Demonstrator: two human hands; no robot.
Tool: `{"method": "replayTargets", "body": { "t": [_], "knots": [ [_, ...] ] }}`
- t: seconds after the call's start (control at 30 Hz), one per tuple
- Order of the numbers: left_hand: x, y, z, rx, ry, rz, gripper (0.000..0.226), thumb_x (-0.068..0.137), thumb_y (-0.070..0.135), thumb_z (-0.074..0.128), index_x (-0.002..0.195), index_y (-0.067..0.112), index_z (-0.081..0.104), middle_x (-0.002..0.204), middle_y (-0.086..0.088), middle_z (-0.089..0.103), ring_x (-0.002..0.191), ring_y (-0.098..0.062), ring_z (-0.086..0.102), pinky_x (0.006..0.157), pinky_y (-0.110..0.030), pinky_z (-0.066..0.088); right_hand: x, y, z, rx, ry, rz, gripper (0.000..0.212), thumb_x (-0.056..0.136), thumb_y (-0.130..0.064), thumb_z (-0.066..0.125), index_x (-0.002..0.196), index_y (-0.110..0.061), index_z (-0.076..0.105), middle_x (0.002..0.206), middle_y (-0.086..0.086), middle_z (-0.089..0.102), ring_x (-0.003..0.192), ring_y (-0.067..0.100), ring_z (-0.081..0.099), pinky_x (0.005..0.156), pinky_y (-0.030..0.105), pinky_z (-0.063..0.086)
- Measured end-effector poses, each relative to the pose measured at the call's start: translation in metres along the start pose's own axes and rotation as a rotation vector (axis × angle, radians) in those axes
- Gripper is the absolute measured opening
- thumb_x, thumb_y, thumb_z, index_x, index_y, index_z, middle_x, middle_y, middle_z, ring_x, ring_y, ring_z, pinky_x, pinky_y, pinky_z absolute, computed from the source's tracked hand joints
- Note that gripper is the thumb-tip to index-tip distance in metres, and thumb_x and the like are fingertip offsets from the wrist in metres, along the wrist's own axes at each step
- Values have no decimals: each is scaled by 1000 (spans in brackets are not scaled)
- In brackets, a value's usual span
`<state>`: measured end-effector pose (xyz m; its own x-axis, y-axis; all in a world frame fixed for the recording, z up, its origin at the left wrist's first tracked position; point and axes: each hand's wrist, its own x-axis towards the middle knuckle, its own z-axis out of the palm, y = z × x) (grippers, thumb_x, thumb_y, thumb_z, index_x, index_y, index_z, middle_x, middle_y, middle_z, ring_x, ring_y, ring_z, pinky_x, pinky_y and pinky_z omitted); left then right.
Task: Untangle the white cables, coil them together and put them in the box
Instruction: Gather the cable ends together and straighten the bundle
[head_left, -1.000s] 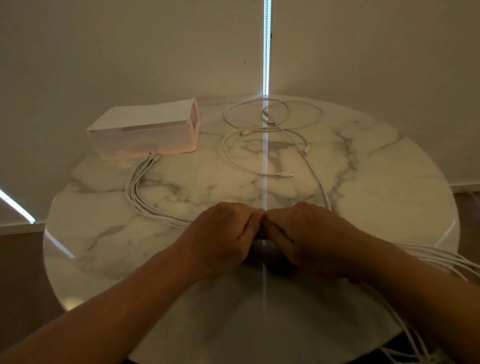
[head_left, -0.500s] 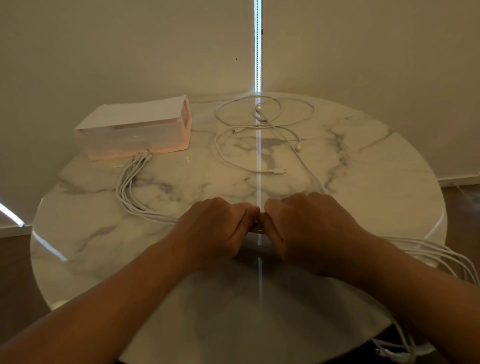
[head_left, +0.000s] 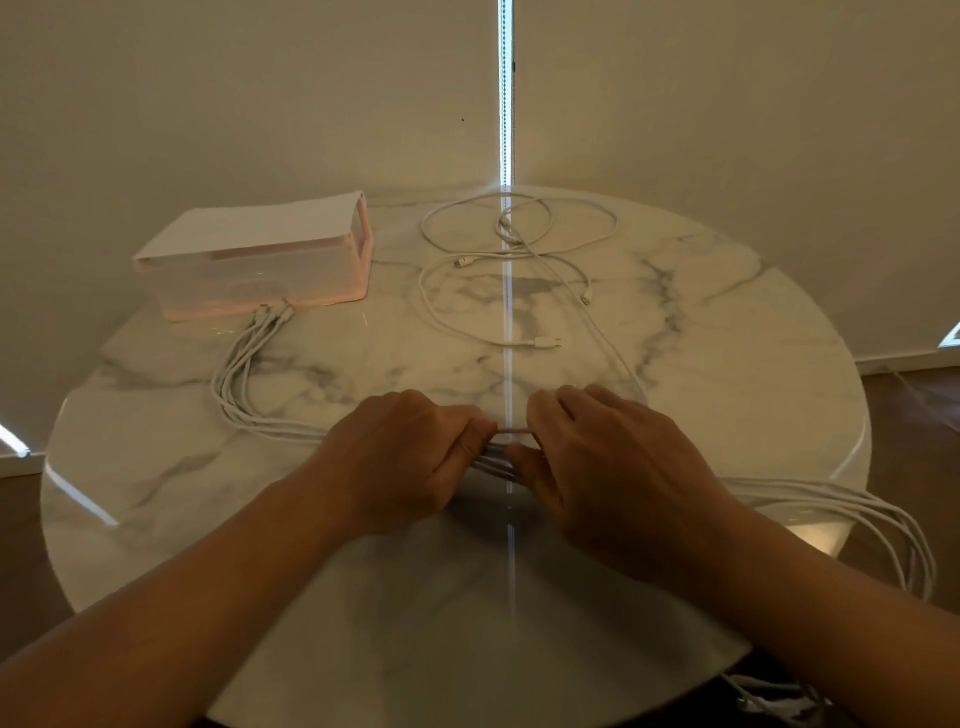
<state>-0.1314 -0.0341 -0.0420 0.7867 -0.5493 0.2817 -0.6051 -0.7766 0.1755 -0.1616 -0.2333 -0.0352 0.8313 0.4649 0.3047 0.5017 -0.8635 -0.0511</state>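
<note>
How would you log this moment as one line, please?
left hand grips white cable bundle | right hand grips same bundle | bundle plugs beside pink box | loose white cables overlapping, far on marble table

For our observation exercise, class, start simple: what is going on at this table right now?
A person is gripping a bundle of white cables with both hands, the left hand and right hand close together near the front of the round marble table. One end of the bundle lies by the pink box; the other hangs off the table's right edge. More loose white cables lie tangled farther back, untouched.
</note>
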Motion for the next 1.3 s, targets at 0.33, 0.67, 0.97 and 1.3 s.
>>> {"method": "replayTargets", "body": {
  "t": [0.33, 0.67, 0.97, 1.3],
  "knots": [
    [-24, -32, -8, 176, 49, 78, 51, 99, 55, 11, 73, 27, 44, 48, 4, 42, 45, -25, 50, 46, -28, 32, -16, -2, -10, -143, -126, -68, 34, 92, -55, 45, 88, -22, 53, 63, -5, 44, 56, 17, 44, 46, 27, 27],
    [-63, -76, -34, 233, 116, 101, 41, 103, 47, 19, 74, 26, 38, 45, 3, 42, 39, -23, 45, 44, -27, 33, -19, -6, -24, -157, -298, -13, 35, 96, -56, 40, 102, -24, 51, 75, -3, 41, 67, 18, 40, 49, 26, 25],
    [-87, -98, -36, 214, 155, 88, 39, 102, 43, 25, 75, 24, 45, 46, 1, 47, 39, -26, 50, 44, -29, 39, -12, -11, -25, -165, -367, -39, 29, 99, -48, 41, 103, -23, 55, 66, -5, 29, 67, 17, 41, 62, 32, 37],
    [-95, -119, -40, 207, 210, -30, 55, 100, 45, 26, 62, 15, 52, 47, 1, 48, 43, -29, 53, 46, -32, 41, -5, -2, -34, -198, -352, 12, 25, 98, -45, 43, 84, -24, 46, 69, -7, 36, 60, 13, 41, 62, 31, 38]
  ]
}}
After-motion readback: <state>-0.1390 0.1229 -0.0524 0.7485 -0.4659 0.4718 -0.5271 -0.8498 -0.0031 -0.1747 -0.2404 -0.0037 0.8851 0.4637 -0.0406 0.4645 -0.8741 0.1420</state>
